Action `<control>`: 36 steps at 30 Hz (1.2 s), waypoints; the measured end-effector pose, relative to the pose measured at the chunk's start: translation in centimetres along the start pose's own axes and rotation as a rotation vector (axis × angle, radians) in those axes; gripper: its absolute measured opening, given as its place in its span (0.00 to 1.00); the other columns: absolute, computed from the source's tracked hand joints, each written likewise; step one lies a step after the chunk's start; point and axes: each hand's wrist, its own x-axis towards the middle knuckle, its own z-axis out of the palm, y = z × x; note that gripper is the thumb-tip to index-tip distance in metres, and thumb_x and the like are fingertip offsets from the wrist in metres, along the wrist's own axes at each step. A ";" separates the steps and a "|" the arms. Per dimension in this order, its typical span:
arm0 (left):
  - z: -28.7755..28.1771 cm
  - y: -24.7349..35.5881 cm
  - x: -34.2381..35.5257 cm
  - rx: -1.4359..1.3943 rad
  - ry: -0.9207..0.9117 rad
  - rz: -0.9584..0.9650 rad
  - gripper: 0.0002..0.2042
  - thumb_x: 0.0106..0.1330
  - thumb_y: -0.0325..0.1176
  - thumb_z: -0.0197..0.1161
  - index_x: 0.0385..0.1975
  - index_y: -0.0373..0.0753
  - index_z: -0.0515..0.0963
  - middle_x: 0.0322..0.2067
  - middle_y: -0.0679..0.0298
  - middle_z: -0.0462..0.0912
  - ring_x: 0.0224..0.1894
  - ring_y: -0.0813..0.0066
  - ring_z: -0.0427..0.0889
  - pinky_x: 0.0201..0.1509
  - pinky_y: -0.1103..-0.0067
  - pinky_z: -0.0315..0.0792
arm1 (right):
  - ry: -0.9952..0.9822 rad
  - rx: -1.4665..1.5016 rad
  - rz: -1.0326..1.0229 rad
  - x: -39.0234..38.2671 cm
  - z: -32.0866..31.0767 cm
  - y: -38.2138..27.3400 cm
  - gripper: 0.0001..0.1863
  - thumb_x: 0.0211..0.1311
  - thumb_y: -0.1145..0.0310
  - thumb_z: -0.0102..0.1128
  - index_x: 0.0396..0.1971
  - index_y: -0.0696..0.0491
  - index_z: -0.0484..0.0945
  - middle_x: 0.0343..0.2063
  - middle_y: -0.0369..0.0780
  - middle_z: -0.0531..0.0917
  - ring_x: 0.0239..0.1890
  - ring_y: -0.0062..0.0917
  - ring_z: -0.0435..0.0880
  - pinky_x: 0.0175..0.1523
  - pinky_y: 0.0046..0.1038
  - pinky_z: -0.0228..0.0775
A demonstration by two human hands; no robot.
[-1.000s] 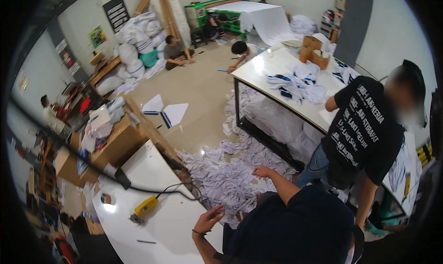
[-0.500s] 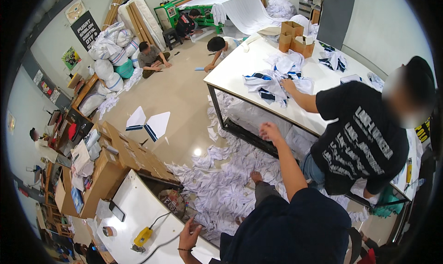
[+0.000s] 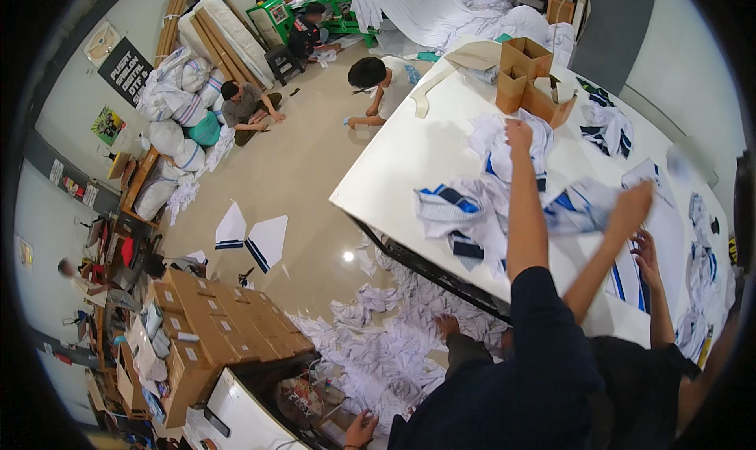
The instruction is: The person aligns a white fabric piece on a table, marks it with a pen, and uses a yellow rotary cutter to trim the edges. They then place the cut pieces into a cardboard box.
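My right hand (image 3: 518,135) reaches over the white table (image 3: 378,174) to a heap of white and blue fabric pieces (image 3: 492,147). Its fingers are closed on the white fabric at the far side of the heap. Nearer to me lies another bunch of white, blue and navy pieces (image 3: 453,206). Low down beside the other table, my left hand (image 3: 362,430) hangs with loosely parted fingers and nothing visible in it. On my right, a co-worker's blurred hand (image 3: 630,210) moves a white and blue piece (image 3: 583,206) over the table.
Brown paper boxes (image 3: 524,72) stand at the table's far end. White scraps (image 3: 378,348) cover the floor beneath me. Stacked cartons (image 3: 228,316) and a second white table (image 3: 244,411) with a phone (image 3: 216,422) are at left. Several people sit on the floor, one (image 3: 248,111) by sacks.
My right hand has moved from mid-air onto the fabric heap. My left hand has dropped lower. The co-worker has shifted nearer, and the view has turned toward the right-hand table.
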 end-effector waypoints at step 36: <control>0.3 -1.8 6.0 -0.723 -0.134 -0.523 0.23 0.71 0.44 0.63 0.59 0.37 0.75 0.42 0.63 0.86 0.38 0.67 0.85 0.42 0.71 0.78 | -0.067 -1.169 -0.741 11.1 -4.1 -21.2 0.22 0.58 0.54 0.66 0.52 0.46 0.82 0.46 0.49 0.85 0.47 0.48 0.84 0.50 0.48 0.77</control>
